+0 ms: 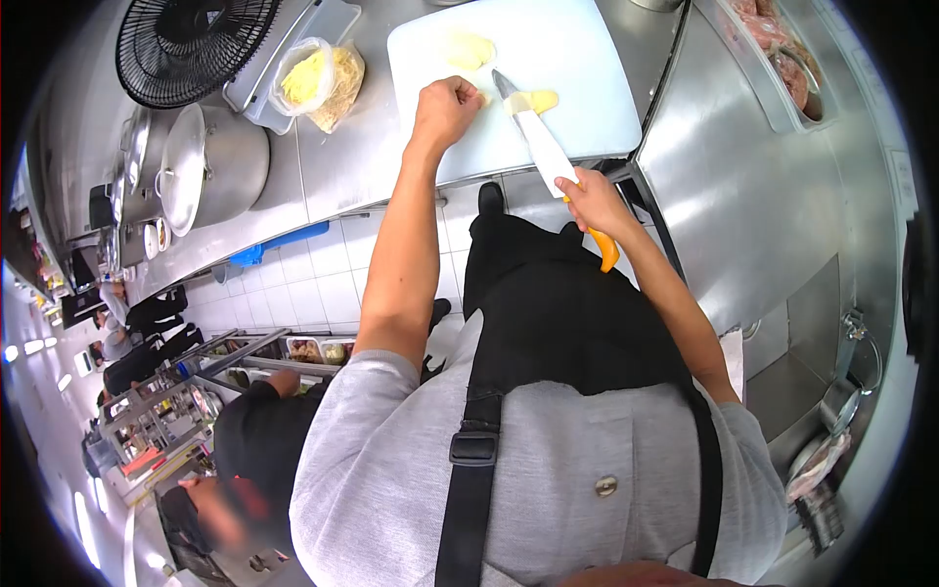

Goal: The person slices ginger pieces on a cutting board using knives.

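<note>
My right hand (594,203) is wrapped round the yellow handle of a large knife (544,149), its blade slanting up and left over the white cutting board (587,73). Under and beside the blade lies a pale yellow piece of food (543,101). Left of the knife tip, my left hand (452,110) is closed over the board, fingertips pressed together near a tiny pale piece; what they hold is too small to name. More pale yellow slices (470,51) lie further back on the board.
Left of the board stand a plastic tub of shredded yellow food (303,78), a black fan (191,44) and a lidded steel pot (225,161). A container of raw meat (773,49) is at the right back, a sink (807,367) at the right. Another person (259,440) is at lower left.
</note>
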A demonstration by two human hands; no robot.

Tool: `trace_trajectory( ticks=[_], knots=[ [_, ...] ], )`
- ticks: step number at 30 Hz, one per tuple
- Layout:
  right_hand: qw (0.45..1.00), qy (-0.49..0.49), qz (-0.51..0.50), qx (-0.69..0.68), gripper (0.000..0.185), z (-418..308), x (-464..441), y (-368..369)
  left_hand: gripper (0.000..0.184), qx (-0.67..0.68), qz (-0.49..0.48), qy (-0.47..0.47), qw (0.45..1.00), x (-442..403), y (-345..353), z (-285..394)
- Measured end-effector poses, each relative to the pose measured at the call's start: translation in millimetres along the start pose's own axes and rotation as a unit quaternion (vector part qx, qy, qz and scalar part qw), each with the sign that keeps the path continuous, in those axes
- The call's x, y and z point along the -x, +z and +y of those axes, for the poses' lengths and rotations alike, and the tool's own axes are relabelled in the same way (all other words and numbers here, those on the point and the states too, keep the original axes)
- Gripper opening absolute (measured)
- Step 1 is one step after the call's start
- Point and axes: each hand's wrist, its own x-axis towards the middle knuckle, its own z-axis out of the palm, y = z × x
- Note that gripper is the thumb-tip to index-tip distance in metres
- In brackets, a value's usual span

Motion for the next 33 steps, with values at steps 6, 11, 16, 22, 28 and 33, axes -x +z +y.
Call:
trace_trajectory(
  ticks=[6,11,16,22,28,33],
  knots=[
    [1.000,-0.003,-0.006,0.013,0.041,-6,1,4,0.022,0.087,0.029,-0.017,0.996,11,36,14],
    [0.997,-0.043,-0.023,0.057,0.041,-34,-11,10,0.023,0.017,0.104,-0.044,0.993,20,14,18],
    [0.994,-0.063,-0.027,0.081,0.044,-67,-26,12,0.025,-0.009,0.135,-0.077,0.988,-14,-14,-22],
    [0.998,-0.002,0.003,0.055,0.042,-49,11,-11,0.025,0.007,0.138,-0.098,0.986,-6,-18,-37],
    [1.000,0.011,0.007,0.005,0.034,-26,26,-14,0.030,-0.050,0.070,0.015,0.996,14,-20,-56],
    [0.999,0.009,0.041,-0.019,0.037,-28,33,-18,0.029,-0.044,0.016,0.022,0.999,5,-24,-56]
  ],
)
